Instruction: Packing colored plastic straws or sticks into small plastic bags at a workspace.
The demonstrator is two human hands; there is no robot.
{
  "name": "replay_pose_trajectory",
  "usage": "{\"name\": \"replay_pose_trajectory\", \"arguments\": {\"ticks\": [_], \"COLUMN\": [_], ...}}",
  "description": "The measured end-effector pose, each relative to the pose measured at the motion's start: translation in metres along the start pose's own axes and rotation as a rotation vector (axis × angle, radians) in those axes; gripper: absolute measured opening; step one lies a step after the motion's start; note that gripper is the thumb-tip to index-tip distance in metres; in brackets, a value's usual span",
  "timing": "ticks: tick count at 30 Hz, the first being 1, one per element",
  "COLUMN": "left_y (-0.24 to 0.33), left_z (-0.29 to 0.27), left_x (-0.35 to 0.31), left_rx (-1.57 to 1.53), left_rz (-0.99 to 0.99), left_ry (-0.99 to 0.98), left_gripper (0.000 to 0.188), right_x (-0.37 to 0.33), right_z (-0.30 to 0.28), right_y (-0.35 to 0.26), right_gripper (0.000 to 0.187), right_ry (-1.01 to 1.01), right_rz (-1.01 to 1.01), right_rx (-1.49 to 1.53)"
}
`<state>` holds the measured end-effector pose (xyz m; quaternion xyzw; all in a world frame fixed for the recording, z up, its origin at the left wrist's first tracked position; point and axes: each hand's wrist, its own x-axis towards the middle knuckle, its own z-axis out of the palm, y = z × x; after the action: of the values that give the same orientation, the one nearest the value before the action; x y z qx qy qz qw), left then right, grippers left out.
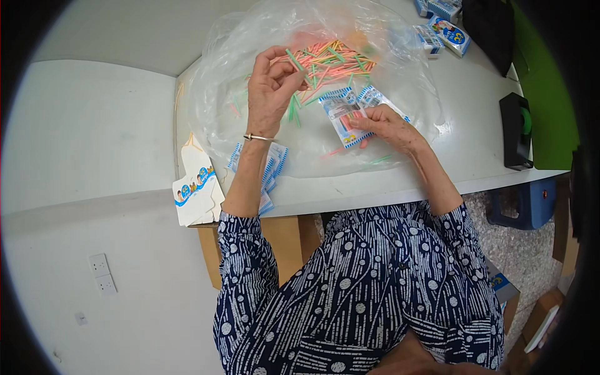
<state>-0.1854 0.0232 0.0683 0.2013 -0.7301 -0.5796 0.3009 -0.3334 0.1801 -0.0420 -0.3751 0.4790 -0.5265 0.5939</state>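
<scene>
Packet (337, 107), blue-and-white, with pink sticks (351, 120) showing, is pinched in the right hand (390, 129) between thumb and fingers; it lies to the right and nearer than the left hand (269, 90), whose fingertips are together on a green stick (294, 60), slanting far-left to near-right.

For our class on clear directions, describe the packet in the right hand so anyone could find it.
On the table, find the clear plastic with piled sticks. Just below them, the right hand pinches the packet: only it lies under the thumb, pink showing through its front.
</scene>
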Motion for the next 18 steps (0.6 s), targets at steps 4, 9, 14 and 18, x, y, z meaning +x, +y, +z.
{"name": "replay_pose_trajectory", "arguments": {"ticks": [4, 9, 14, 18], "left_y": [0.001, -0.008, -0.019, -0.027], "left_z": [0.019, 0.022, 0.020, 0.019], "left_x": [-0.007, -0.019, -0.029, -0.027], "left_rx": [-0.083, 0.048, 0.129, 0.386], "left_rz": [0.044, 0.016, -0.034, 0.177], "left_ry": [-0.037, -0.058, -0.090, -0.164], "left_gripper": [0.048, 0.046, 0.024, 0.014], "right_x": [-0.002, -0.006, -0.007, -0.008], "right_z": [0.003, 0.005, 0.005, 0.009], "right_y": [-0.006, -0.012, -0.014, -0.011], "right_gripper": [0.034, 0.032, 0.033, 0.035], "right_ry": [-0.044, -0.049, -0.073, -0.031], "right_rz": [-0.010, -0.018, -0.004, -0.045], "right_rx": [0.021, 0.063, 0.042, 0.096]}}
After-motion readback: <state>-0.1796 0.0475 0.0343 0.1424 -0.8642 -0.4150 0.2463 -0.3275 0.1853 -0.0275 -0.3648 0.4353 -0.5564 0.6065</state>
